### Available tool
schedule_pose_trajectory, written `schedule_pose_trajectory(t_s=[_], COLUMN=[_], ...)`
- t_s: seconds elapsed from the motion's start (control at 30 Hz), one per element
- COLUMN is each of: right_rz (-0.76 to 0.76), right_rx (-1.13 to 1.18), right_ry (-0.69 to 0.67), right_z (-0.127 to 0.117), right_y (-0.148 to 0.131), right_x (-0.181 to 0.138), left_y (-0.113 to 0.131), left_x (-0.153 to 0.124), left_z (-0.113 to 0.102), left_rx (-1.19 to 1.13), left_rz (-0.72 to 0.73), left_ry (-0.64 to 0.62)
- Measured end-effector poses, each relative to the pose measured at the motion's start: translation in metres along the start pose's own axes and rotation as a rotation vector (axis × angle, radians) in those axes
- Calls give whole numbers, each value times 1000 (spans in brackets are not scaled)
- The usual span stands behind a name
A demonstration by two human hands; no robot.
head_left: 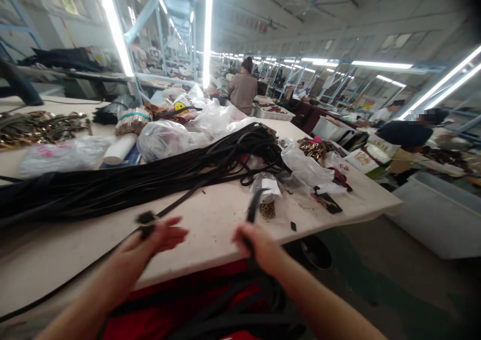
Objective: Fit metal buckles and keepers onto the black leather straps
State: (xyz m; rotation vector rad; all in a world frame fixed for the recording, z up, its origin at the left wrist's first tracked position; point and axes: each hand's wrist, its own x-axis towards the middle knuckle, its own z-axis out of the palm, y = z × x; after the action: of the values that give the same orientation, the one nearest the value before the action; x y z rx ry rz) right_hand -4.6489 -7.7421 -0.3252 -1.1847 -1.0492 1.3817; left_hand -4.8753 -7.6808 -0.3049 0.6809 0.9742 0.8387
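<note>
My left hand (160, 237) is over the near part of the table, its fingers stretched out to the right. A small dark piece (146, 219) is at its thumb; blur hides whether it is worn or held. Close by, a thin black strap (176, 205) runs across the tabletop. My right hand (255, 242) is closed around a black strap (254, 205), with one end sticking up and the rest hanging towards my lap. More black straps (225, 300) lie in loops over red cloth (131, 325) on my lap. A long bundle of black straps (124, 185) stretches across the table.
Clear plastic bags (161, 139) and a white roll (120, 149) are behind the bundle. A bag of small brass-coloured parts (267, 210) sits near the table's front edge (338, 225). A white bin (443, 215) stands right. Other people (243, 87) are farther off.
</note>
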Motion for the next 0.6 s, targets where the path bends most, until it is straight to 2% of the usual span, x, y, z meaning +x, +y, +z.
schedule_pose_trajectory(t_s=[0.03,0.1,0.17,0.2,0.23,0.27,0.33,0.4,0.5,0.6], right_rz=[120,217,154,105,76,76,151,242,361,444], right_rx=[-99,-156,-259,-394,-577,-777,-1106,-1267,-1390,-1445], right_ry=[-176,-329,-520,-563,-541,-441,-75,225,429,492], right_z=[25,54,51,38,19,-4,-54,-101,-145,-160], right_y=[21,49,57,55,52,48,42,43,54,66], right_x=[5,12,16,18,19,21,26,35,50,61], left_y=[-10,-29,-41,-44,-46,-47,-47,-48,-49,-48], left_x=[7,19,28,30,31,31,33,34,38,42], left_z=[14,34,37,32,25,16,-1,-9,-5,4], left_rx=[72,215,260,247,226,214,255,325,413,437], left_rz=[-48,-142,-169,-153,-133,-111,-85,-97,-128,-163], left_ry=[-56,-171,-228,-222,-202,-171,-111,-84,-80,-120])
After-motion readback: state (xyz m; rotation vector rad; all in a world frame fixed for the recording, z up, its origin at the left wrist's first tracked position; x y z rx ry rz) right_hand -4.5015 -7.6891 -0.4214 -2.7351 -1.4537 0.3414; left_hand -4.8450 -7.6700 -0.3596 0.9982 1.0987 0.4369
